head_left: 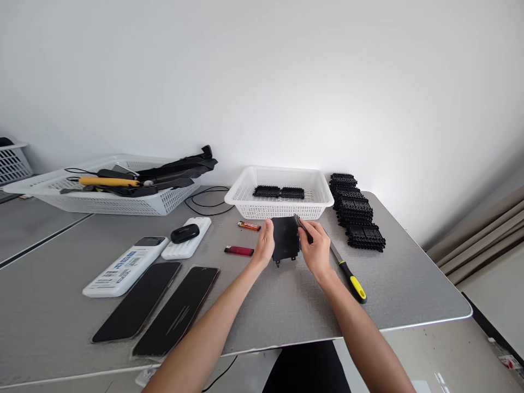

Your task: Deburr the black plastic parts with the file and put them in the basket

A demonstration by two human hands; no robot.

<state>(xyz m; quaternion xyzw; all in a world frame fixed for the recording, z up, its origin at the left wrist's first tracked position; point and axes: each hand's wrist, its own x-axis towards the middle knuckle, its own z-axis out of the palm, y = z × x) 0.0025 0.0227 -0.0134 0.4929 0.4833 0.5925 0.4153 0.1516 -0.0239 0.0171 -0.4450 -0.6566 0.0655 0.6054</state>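
My left hand (pixel 265 244) grips the left edge of a flat black plastic plate (pixel 285 240), thumb on its face. The plate is tilted up above the table and has small tabs along its lower edge. My right hand (pixel 316 244) is closed around a small dark tool (pixel 305 230) with a greyish tip, which meets the plate's upper right edge. The fingers hide most of this tool, so its kind is unclear. Just right of my right hand lies a long-shafted tool with a black and yellow handle (pixel 352 283). Behind the plate, a white basket (pixel 282 210) holds two black ribbed plastic pieces (pixel 292 192).
Stacks of black ribbed plastic pieces (pixel 360 213) stand at the right. An orange lighter (pixel 249 226) and a red lighter (pixel 239 250) lie left of my hands. Further left are two phones (pixel 177 314), white power banks (pixel 125 267) and a tool-filled basket (pixel 135 204).
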